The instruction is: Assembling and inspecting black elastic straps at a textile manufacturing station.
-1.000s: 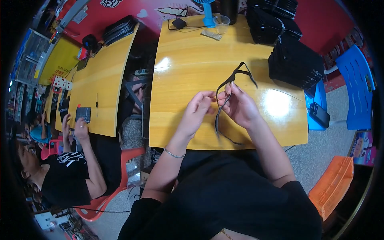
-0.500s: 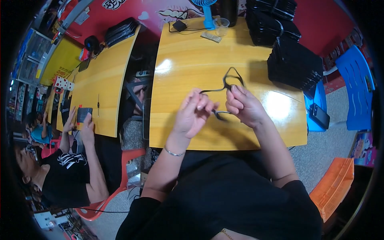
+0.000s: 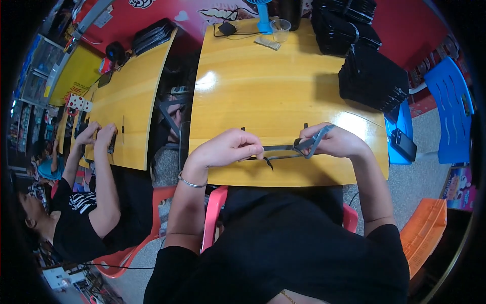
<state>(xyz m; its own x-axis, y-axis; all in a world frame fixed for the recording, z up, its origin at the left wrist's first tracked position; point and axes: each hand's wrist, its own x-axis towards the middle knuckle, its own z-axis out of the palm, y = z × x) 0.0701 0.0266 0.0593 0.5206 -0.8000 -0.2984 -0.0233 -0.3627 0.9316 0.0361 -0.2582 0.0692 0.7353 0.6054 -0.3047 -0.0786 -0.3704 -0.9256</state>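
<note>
A thin black strap (image 3: pixel 277 148) is stretched between my hands, low over the near part of the yellow table (image 3: pixel 263 81). My left hand (image 3: pixel 230 147) pinches one end between thumb and fingers. My right hand (image 3: pixel 334 142) is closed on the other end, where the strap bends into a loop. A second strand runs below the first, and a short loose tip hangs from it near my left fingers. Short dark ends also stick up beyond both hands. My fingers partly hide how the strap is folded.
Stacks of black folded items (image 3: pixel 372 81) stand at the table's right. At the back are a blue fan (image 3: pixel 263 20), a clear plastic cup (image 3: pixel 280 31) and a cable with an adapter (image 3: pixel 227 28). A black phone (image 3: pixel 404 146) lies on a blue chair. Another person (image 3: pixel 96 202) works at the left table.
My hands have moved apart and nearer to me, drawing the strap out from a loose loop into a stretched line. The other person's hands have moved closer together.
</note>
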